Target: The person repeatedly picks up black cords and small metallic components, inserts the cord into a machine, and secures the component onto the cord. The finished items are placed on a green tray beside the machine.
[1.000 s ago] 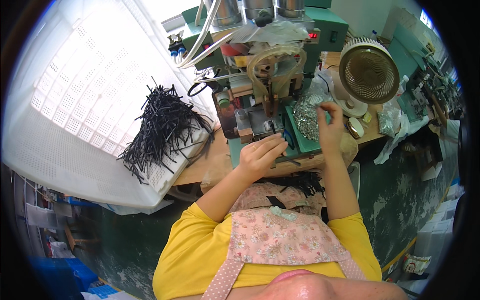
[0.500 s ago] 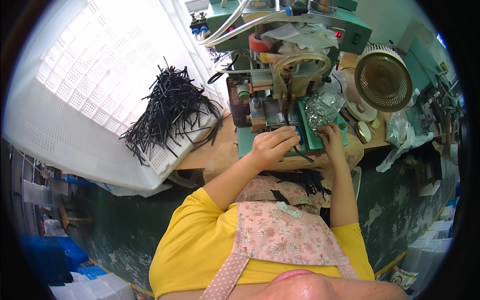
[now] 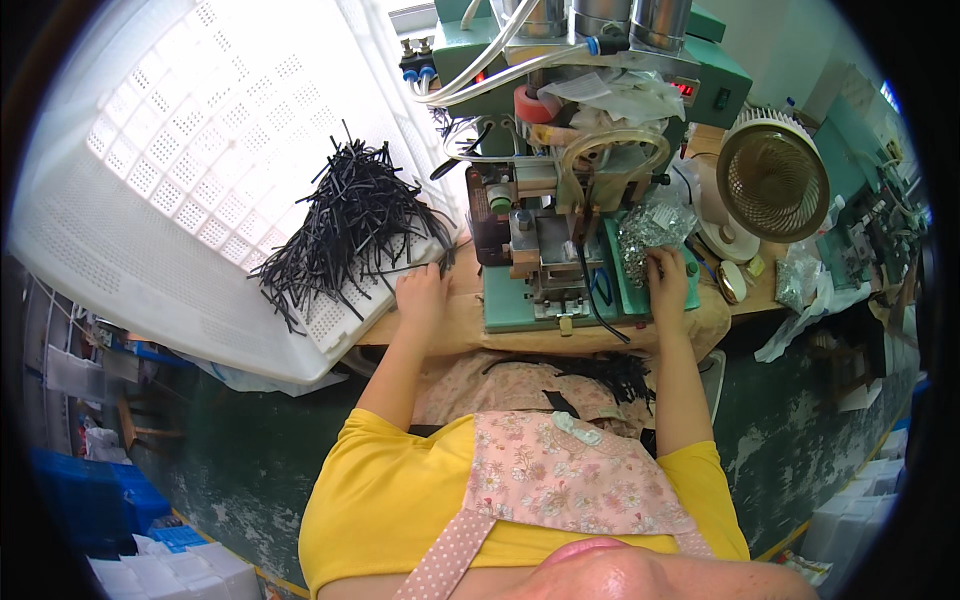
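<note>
- Left hand [image 3: 422, 297] has slid off the green machine [image 3: 560, 240] and over to the white tray's [image 3: 180, 180] near right corner, right at the edge of the black strip pile [image 3: 350, 225]. Fingers are curled down; can't tell if it's actually got a strip.
- Machine sits mid-bench, between both hands.
- Right hand [image 3: 667, 275] is on the machine's right edge, fingertips bent into the shiny metal bits [image 3: 650, 225]; can't see any grip.
- Round fan [image 3: 772, 180] sits further right.

Bright daylight from above washed out the white crate [image 3: 190, 190] with glare, while fisheye bending and dark vignetting swallowed the shadowed lower edges.
</note>
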